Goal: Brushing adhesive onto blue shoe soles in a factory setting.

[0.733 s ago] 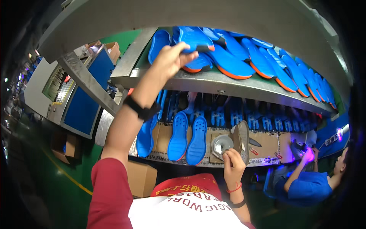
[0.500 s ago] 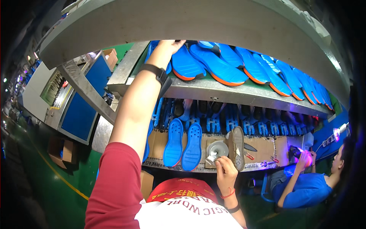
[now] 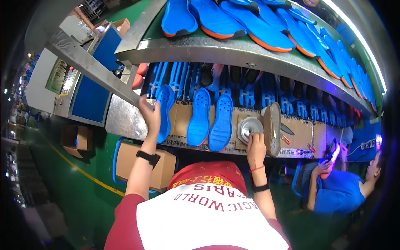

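Observation:
My left hand (image 3: 151,116) is open, thumb and fingers apart, at the left edge of a blue shoe sole (image 3: 165,114); whether it touches the sole I cannot tell. Two more blue soles, a left one (image 3: 198,118) and a right one (image 3: 221,125) with holes at the heel, lie on the cardboard-covered bench. Over the near rim of a small pale bowl (image 3: 253,124), my right hand (image 3: 256,148) is closed in a pinch; what is in its fingers is hidden. A grey-beige sole (image 3: 272,129) rests just right of the bowl.
Above the bench runs a metal-edged conveyor (image 3: 233,52) with several blue, orange-edged soles. Blue racks (image 3: 246,98) line the bench's back. A knife (image 3: 287,129) and red-handled scissors (image 3: 286,140) lie at right. A co-worker (image 3: 339,196) in blue sits there; a carton (image 3: 143,166) stands below left.
My left hand has come down from the soles on the conveyor to the leftmost sole on the bench. The right hand stays at the bowl. The whole view has shifted.

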### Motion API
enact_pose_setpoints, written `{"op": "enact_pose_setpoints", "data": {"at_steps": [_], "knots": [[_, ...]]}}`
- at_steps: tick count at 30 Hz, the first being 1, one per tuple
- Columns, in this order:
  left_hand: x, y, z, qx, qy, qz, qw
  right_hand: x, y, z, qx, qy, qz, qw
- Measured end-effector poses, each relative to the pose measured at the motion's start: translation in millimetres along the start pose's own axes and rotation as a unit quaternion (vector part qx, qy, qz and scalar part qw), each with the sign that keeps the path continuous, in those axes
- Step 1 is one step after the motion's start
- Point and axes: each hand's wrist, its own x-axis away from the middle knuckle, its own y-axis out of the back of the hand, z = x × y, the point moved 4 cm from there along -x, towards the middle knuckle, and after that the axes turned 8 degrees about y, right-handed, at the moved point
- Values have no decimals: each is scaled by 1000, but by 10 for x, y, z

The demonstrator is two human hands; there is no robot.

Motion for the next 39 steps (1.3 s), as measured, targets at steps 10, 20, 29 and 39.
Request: {"op": "enact_pose_setpoints", "data": {"at_steps": [10, 20, 29, 39], "knots": [[288, 345, 2375, -276, 131, 180, 935, 12, -597, -637, 45, -32, 54, 997], [426, 595, 979, 234, 401, 377, 801, -40, -635, -613, 45, -20, 84, 995], [1222, 289, -133, 348, 402, 416, 738, -64, -368, -418, 33, -39, 61, 997], [1365, 1, -1166, 291, 165, 364, 869, -201, 662, 467, -220, 21, -51, 974]]}}
